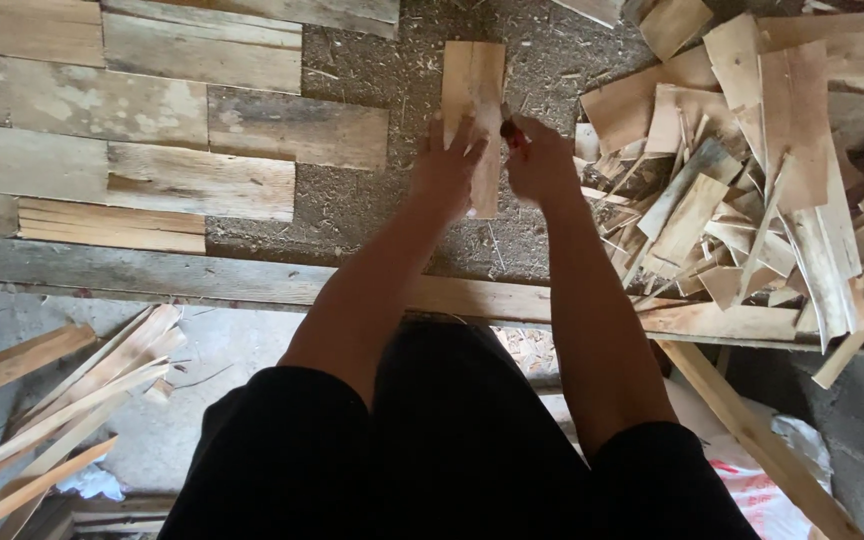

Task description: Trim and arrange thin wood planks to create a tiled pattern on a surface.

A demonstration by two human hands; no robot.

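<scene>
A pale wooden plank (473, 85) lies lengthwise on the dusty workbench (372, 200), running away from me. My left hand (449, 165) presses flat on its near end, fingers spread over the wood. My right hand (539, 160) is closed around a small tool with a red handle (513, 132), whose tip meets the plank's right edge. Both forearms reach forward from my dark-clothed lap. The near end of the plank is hidden under my left hand.
A big heap of split wood pieces and strips (762, 170) fills the right side. Weathered boards (152, 130) lie on the left. A long batten (252, 280) edges the bench front. Thin wood strips (62, 400) lean at lower left; a white sack (752, 480) sits lower right.
</scene>
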